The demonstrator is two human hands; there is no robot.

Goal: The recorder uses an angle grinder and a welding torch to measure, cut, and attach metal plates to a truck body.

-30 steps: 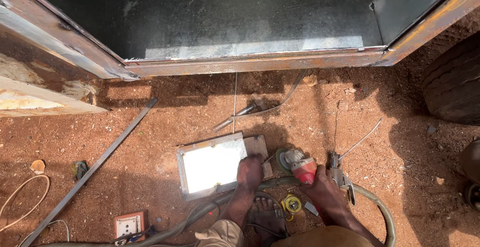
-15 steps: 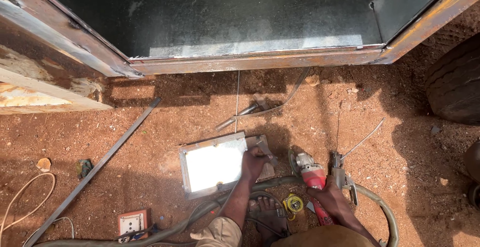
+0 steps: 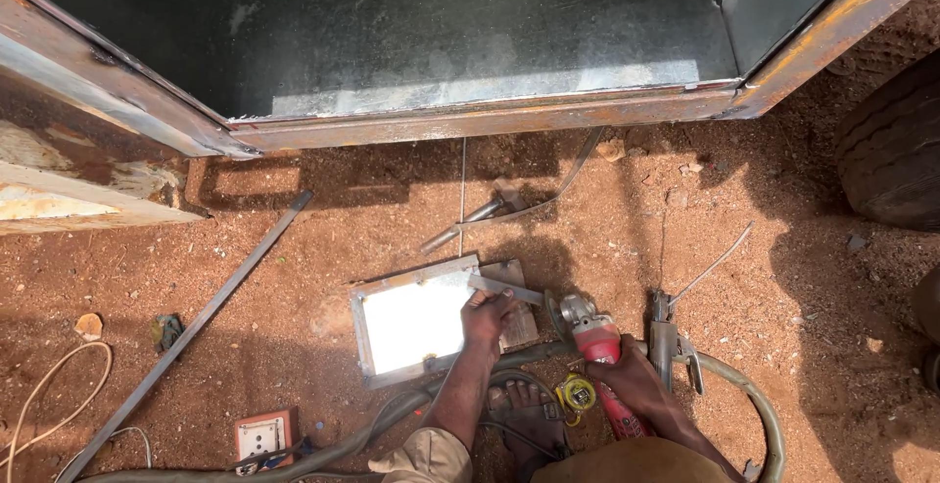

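My left hand (image 3: 487,315) grips a short flat metal strip (image 3: 504,289) at the right edge of a shiny square metal plate (image 3: 411,321) that lies on the red dirt. My right hand (image 3: 627,383) holds a red angle grinder (image 3: 593,338) by its body, its disc end pointing toward the strip. A yellow tape measure (image 3: 575,393) lies between my arms, beside my sandalled foot (image 3: 519,407).
A rusty steel frame with a dark sheet panel (image 3: 470,43) spans the top. A hammer (image 3: 470,221) and a bent strip lie beyond the plate. A long steel bar (image 3: 196,322) runs at left, a socket box (image 3: 261,436) below it. A welding clamp (image 3: 668,341) with hose and a tyre (image 3: 896,150) sit at right.
My left hand has shifted right onto the metal strip at the plate's edge. My right hand has moved the grinder rightward and slightly down.
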